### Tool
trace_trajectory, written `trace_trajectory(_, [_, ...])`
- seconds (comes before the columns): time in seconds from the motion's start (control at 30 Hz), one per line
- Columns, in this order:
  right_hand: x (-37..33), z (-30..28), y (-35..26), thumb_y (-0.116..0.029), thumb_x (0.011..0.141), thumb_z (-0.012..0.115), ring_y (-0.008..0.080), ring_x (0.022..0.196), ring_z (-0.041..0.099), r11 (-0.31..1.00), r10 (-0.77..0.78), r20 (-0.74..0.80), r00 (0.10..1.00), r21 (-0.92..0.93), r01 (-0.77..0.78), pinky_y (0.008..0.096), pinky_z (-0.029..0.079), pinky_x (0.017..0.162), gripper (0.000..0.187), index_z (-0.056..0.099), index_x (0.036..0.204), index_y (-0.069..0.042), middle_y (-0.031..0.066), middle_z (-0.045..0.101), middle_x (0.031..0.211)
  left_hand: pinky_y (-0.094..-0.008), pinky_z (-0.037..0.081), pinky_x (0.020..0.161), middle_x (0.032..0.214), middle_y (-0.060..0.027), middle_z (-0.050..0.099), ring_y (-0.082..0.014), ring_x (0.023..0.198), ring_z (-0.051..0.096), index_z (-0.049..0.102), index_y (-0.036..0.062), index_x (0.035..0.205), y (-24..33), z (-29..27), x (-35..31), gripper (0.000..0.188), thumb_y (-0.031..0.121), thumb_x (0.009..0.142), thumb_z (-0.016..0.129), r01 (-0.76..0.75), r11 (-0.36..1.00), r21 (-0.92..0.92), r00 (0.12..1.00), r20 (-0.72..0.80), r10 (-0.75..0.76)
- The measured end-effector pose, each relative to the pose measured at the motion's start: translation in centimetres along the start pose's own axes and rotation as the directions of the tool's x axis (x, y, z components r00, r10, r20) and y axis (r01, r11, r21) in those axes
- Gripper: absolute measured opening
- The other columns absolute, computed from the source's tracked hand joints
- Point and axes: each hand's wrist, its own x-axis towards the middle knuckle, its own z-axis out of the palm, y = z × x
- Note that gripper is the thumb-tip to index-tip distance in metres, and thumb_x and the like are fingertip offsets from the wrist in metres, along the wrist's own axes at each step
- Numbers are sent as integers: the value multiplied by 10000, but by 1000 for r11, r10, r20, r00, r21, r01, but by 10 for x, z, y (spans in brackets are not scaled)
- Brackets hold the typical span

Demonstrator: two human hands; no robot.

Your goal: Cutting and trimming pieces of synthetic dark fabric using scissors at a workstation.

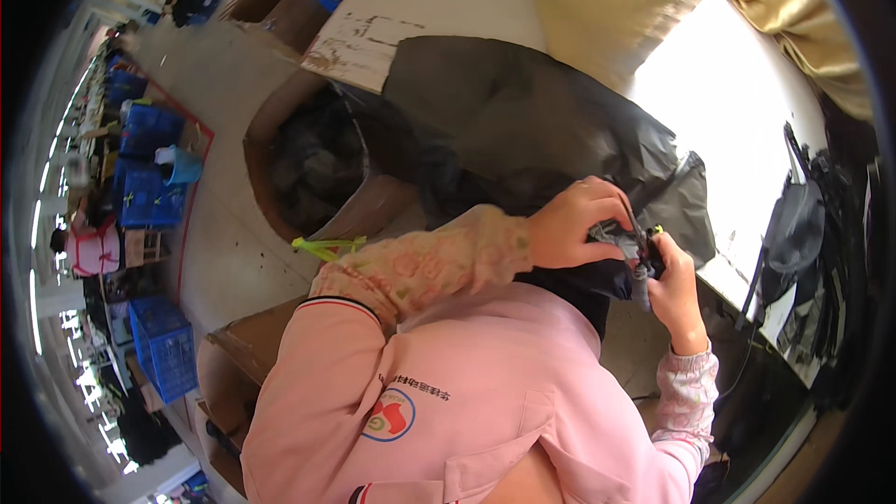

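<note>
My left hand (581,226) is closed, thumb and fingers pinching a small dark piece with a greyish, shiny part (616,233); its exact kind is unclear. Close against it, my right hand (676,287) is curled around a small black object with a grey rounded end (640,286) and a yellow-green tip. What that object is I cannot make out. The two held things meet or overlap between my fingers. Under and beyond my hands a large dark sheet (523,98) drapes over the table edge.
At the right of the white table (702,70) lie black straps and a black pouch (796,224). Gold fabric (625,0) covers the far side. Left of the table stands an open cardboard box (259,163) with dark material. Blue crates (149,191) line the left.
</note>
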Motion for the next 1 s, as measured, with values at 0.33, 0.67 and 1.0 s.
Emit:
trace_trajectory(0.33, [-6,-3,7,-34,792,739,79,650,413,992,114,-97,989,71,-108,237,365,598,233,512,838,-27,-4,471,681,-307,467,848,1070,-94,574,-195,977,575,598,61,1079,-76,-110,-156,283,-3,813,670,554,806,-206,402,-782,-476])
trace_trajectory(0.67, [2,41,-13,38,701,697,411,771,604,976,-27,-139,990,-217,-4,408,478,690,283,529,920,-27,173,619,813,-413,422,913,1138,-100,563,-320,1089,517,661,121,995,-77,-133,-122,259,47,750,701,358,724,590,900,-424,-99])
trace_trajectory(1.0, [-8,3,13,134,744,585,197,712,556,990,49,-205,978,-122,-76,284,461,684,237,503,925,4,110,555,782,-460,378,1007,1281,-134,515,-348,1225,463,608,132,1101,-38,-137,-119,404,80,716,718,172,831,529,977,-202,-74])
